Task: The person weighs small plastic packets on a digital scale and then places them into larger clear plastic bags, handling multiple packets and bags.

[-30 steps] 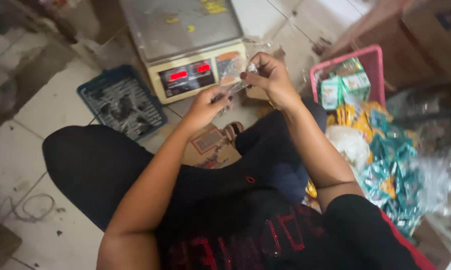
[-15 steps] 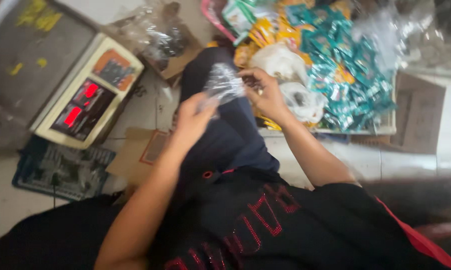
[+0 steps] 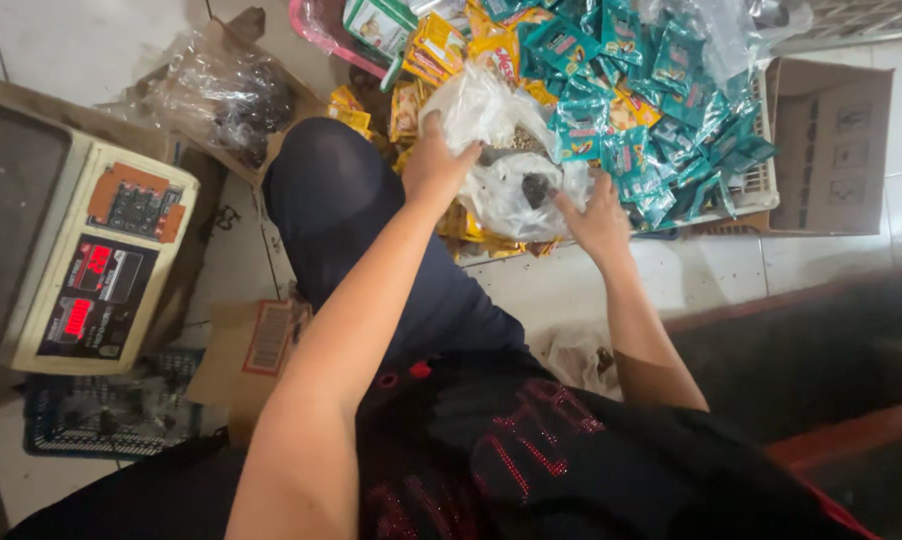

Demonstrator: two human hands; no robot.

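Observation:
Both my hands are on a large white plastic bag (image 3: 491, 130) that lies in front of my raised knee. My left hand (image 3: 437, 162) grips the bag's left edge. My right hand (image 3: 598, 218) holds its right lower edge, fingers near a dark lump (image 3: 537, 188) seen through the opening. Grainy dark contents show inside the bag. The bag rests against a heap of teal sachets (image 3: 651, 90) and yellow sachets (image 3: 441, 50).
A digital weighing scale (image 3: 96, 262) with red digits stands at the left. A clear bag of dark bits (image 3: 221, 95) lies on cardboard beyond it. A brown carton (image 3: 836, 140) sits at right, a blue crate (image 3: 101, 415) at lower left, a pink basket rim (image 3: 321, 30) at top.
The small clear bag held between my hands earlier is gone from them. My view has swung right from the scale, and both hands have reached forward onto the big white bag.

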